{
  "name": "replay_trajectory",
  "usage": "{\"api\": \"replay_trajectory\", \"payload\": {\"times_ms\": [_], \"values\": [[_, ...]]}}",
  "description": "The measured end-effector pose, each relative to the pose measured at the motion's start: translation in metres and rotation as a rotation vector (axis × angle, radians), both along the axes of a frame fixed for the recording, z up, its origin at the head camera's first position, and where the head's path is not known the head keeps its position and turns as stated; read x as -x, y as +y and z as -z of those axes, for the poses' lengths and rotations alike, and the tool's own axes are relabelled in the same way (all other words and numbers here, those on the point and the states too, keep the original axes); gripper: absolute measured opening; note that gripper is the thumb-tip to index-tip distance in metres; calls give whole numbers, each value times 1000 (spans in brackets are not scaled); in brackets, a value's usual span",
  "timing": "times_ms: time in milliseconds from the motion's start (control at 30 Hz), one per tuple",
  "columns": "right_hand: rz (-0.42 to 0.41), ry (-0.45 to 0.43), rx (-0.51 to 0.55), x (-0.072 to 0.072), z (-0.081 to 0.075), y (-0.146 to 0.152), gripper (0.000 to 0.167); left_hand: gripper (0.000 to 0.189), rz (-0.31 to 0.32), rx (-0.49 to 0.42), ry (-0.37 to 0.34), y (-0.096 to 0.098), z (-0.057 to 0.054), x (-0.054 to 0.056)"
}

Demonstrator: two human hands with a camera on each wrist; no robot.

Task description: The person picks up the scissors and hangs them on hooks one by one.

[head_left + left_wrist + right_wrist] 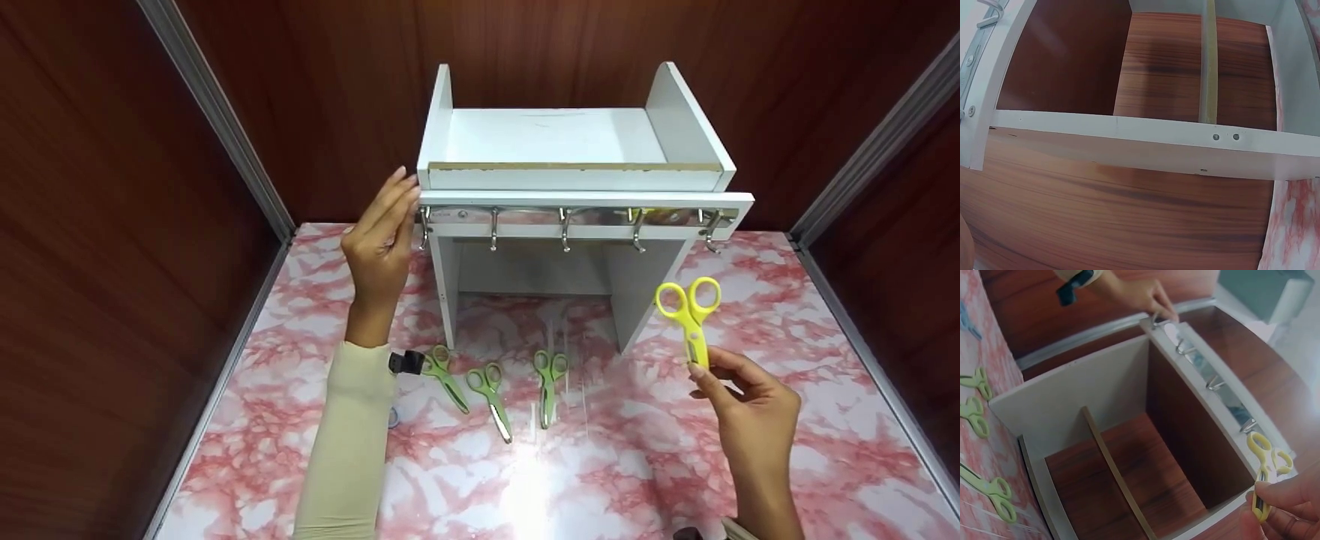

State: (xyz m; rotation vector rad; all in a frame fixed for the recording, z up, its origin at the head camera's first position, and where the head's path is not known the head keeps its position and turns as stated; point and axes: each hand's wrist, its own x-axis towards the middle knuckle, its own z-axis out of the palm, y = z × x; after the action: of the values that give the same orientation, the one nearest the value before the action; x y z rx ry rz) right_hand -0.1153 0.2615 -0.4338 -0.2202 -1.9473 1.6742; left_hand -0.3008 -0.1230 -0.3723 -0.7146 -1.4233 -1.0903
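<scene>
My right hand (pixel 757 405) pinches a pair of yellow scissors (pixel 694 334) by the blade end, between thumb and fingers. Its two handle loops point up, in front of the white shelf unit's right side. In the right wrist view, the yellow scissors (pixel 1266 467) appear near the end of the hook rail (pixel 1213 382). With fingers extended, my left hand (pixel 379 251) touches the left end of the white shelf unit (pixel 574 180), beside the first hook (pixel 424 229). Only a sliver of that hand shows at the left wrist view's edge.
Three green scissors (pixel 448 386) (pixel 493 397) (pixel 547 386) lie on the red-and-white marbled table (pixel 622 465) before the unit. A blue loop (pixel 394 418) shows beside my left sleeve. Several metal hooks line the rail. Brown wooden panels (pixel 97 300) enclose the sides and back.
</scene>
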Motion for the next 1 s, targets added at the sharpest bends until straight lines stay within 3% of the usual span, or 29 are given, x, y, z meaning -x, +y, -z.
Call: {"api": "replay_trajectory", "payload": {"times_ms": [633, 1000], "values": [[-16, 112, 54, 10, -5, 8, 23, 19, -9, 3, 9, 0, 0, 0], [-10, 107, 53, 17, -12, 8, 24, 19, -6, 4, 11, -1, 0, 0]]}}
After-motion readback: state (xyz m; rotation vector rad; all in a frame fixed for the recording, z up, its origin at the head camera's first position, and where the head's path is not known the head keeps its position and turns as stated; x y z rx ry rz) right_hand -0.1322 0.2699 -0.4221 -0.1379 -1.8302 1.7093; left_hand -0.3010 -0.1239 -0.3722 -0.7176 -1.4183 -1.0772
